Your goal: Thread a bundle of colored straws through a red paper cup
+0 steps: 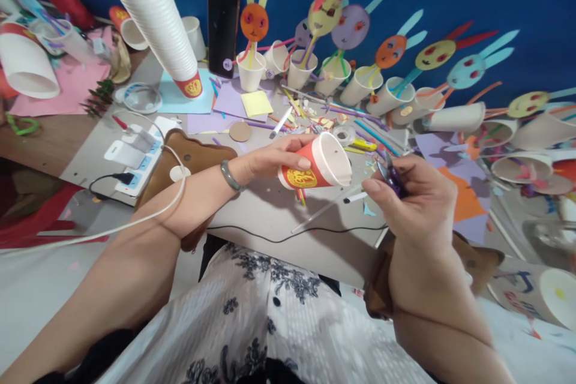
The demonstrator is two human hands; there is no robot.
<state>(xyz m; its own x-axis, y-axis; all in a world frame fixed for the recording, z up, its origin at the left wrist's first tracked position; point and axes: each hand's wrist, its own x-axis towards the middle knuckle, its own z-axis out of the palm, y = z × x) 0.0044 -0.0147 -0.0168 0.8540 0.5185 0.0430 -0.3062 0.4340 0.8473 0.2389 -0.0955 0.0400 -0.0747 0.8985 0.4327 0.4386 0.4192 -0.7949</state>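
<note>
My left hand is closed around the side of a red and white paper cup with a yellow emblem. The cup is tilted, its white end turned to the right, where a small dark spot shows. To the right of the cup, my right hand grips small scissors with dark purple handles. Their blades point up and left, apart from the cup. Most of the handles are hidden by my fingers. Below the cup, a thin clear stick and a white-barrelled pen lie on the table.
Several paper cups with rabbit-faced figures line the back wall. A tall cup stack and a phone stand at the back left. A yellow cutter and a tape roll lie among scraps. A white cable crosses my left forearm.
</note>
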